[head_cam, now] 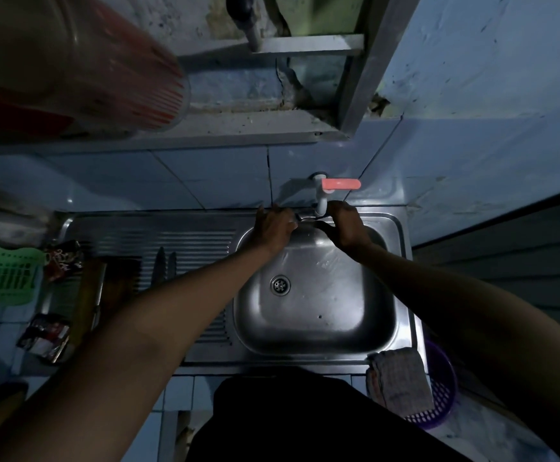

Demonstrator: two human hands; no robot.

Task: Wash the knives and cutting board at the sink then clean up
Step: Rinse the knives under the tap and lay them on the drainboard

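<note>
Both hands meet under the white tap with the pink lever (pixel 325 191): the left hand (pixel 273 228) lies open-fingered, while the right hand (pixel 345 225) appears to grip a dark-handled knife (pixel 308 223). Rinse blade pointing away; two more knives (pixel 165 263) wait on the steel draining board (pixel 121 228).

**Item counts at the sink**

One sink (pixel 382 288), one tap (pixel 325 195), one drain (pixel 280 284). Two knives (pixel 165 265) on the drainboard, one cutting board (pixel 88 295) beside them. Two baskets: green (pixel 5 278), purple (pixel 442 395). One cloth (pixel 398 378). Two packets (pixel 61 261). Two hands: left (pixel 273 228), right (pixel 347 225).
</note>
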